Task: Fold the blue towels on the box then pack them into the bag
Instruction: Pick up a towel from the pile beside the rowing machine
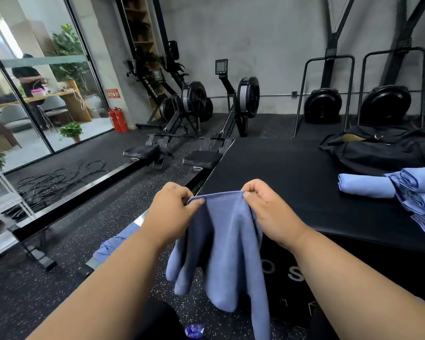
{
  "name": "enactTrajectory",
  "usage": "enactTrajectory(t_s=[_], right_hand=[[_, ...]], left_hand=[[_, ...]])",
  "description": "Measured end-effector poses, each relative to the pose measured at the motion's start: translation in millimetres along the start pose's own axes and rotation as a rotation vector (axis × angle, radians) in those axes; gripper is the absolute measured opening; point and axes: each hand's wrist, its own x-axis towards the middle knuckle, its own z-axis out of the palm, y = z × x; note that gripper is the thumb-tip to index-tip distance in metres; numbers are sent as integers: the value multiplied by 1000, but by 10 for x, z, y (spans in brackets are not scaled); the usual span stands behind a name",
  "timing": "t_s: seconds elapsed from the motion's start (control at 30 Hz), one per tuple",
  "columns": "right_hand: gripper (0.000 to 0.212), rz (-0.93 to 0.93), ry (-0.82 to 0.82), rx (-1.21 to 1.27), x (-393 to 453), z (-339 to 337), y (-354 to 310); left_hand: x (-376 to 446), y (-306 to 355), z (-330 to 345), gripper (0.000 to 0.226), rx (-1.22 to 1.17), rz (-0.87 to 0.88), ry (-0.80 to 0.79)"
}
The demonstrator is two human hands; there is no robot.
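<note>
Both hands pinch one blue towel point(221, 244) by its top edge, left hand point(172, 212) and right hand point(268, 212) close together; cloth hangs lengthwise below, off the box's point(292, 177) near-left corner. Folded towels point(412, 192) sit nearer the right hand; the bag point(378, 150), probably open, lies beyond.

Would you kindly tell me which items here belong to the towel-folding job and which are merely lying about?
Part of the job:
blue cloth towel, pinched by left hand and right hand
folded blue towels
black box top
black duffel bag

Lying about:
black rowing machines
red fire extinguishers
tangled black cables
</note>
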Motion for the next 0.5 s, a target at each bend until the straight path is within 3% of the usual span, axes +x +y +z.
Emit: enactTrajectory(t_s=[0.2,0.3,0.37,0.5], right_hand=[[14,20,51,7,29,-17,11],[16,-3,133,-82,72,-60,37],[17,-9,162,-239,126,-109,77],[18,37,156,-352,210,-179,120]], left_hand=[[-62,-146,-97,24,-147,-190,-125],[-112,-207,-153,6,70,-180,-136],[-134,-212,-174,10,145,-196,-102],[-123,-126,-152,9,-68,-280,-71]])
